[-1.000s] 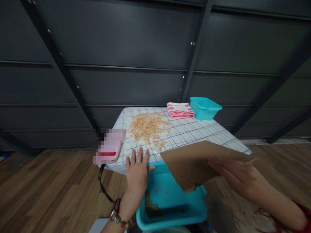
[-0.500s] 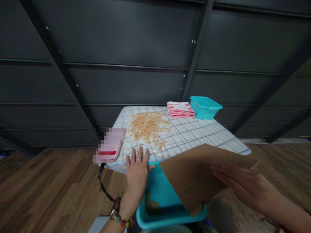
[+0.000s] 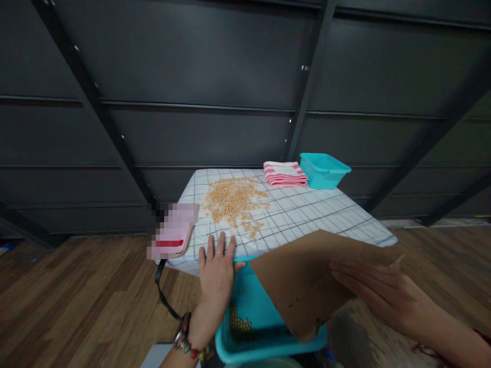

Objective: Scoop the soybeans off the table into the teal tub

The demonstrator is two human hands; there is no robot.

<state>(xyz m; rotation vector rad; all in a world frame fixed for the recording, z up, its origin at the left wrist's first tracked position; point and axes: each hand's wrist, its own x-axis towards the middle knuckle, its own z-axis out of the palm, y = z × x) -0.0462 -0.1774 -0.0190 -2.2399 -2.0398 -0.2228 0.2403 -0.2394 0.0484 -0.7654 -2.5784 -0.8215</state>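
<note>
My left hand [image 3: 217,273] lies with spread fingers on the near edge of the white checked tablecloth [image 3: 295,214]. Its thumb reaches the rim of a turquoise basin [image 3: 264,355], which sits against the table edge and has some yellow beans [image 3: 241,324] at its bottom left. My right hand [image 3: 379,291] grips a brown cardboard sheet [image 3: 299,276] from the right, fingers pressed along its top; the thumb is hidden. This sheet slants over the right side of the basin. Farther back, a loose patch of yellow beans [image 3: 232,199] spreads across the cloth.
A pink phone-like object [image 3: 174,232], partly blurred out, with a black strap [image 3: 160,289] is at the table's left edge. At the back right are a folded pink-and-white towel [image 3: 285,175] and a second turquoise tub [image 3: 324,174]. A dark panelled wall [image 3: 203,56] stands behind.
The cardboard and my right hand have shifted slightly left. Several beans by the table edge near the cardboard's corner no longer show. My left hand keeps its place.
</note>
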